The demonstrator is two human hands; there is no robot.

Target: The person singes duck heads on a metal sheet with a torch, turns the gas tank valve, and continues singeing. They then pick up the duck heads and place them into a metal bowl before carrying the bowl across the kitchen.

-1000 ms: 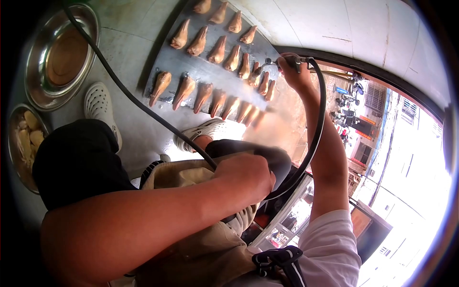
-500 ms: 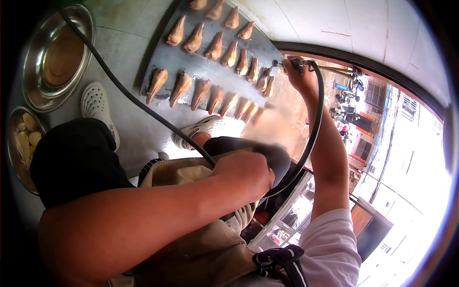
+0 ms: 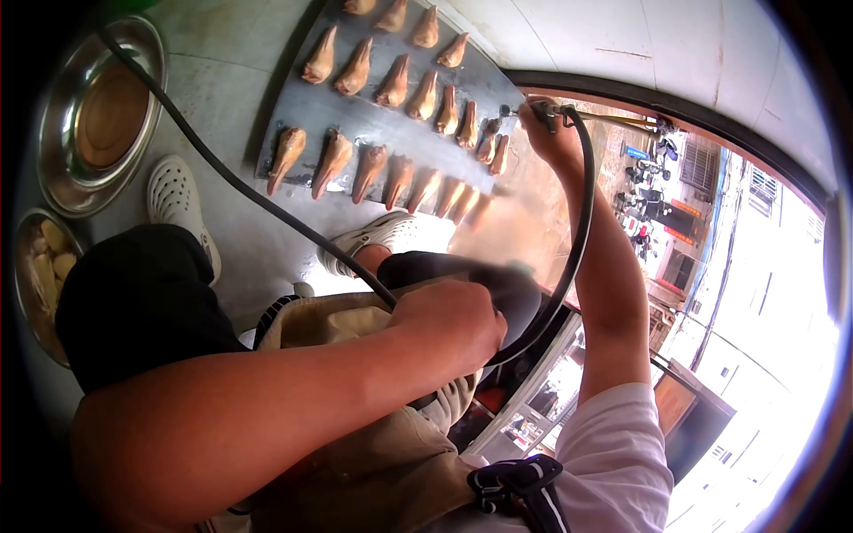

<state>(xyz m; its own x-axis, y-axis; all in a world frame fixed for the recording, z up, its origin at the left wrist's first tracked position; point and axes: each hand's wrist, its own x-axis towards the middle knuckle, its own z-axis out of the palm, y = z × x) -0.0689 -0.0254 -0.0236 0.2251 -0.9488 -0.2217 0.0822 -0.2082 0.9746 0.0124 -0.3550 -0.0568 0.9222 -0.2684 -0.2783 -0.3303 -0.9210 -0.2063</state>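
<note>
My right hand (image 3: pixel 542 129) is wrapped round a gun-like hose tool (image 3: pixel 553 115) at the tray's right corner. Its short nozzle points left, over the end of the rows. My left hand (image 3: pixel 449 324), closed above my lap, grips a thick black hose (image 3: pixel 582 213); its fingers are mostly hidden behind its back. The hose loops from there up to the tool. Rows of drumstick-shaped meat pieces (image 3: pixel 354 67) lie on a dark metal tray (image 3: pixel 302 105), tapered ends pointing up in the upper rows and down in the lowest. Haze blurs the tray's lower right edge.
On the left stand a wide steel basin (image 3: pixel 62 182) and a bowl (image 3: pixel 27 306) holding pale pieces. My feet in white clogs (image 3: pixel 178 200) rest close to the tray. A door frame (image 3: pixel 622 98) opens onto a street with parked scooters (image 3: pixel 653 209).
The whole view has shifted slightly. Both hands keep their grip on the tool and the hose, and the meat pieces lie as before.
</note>
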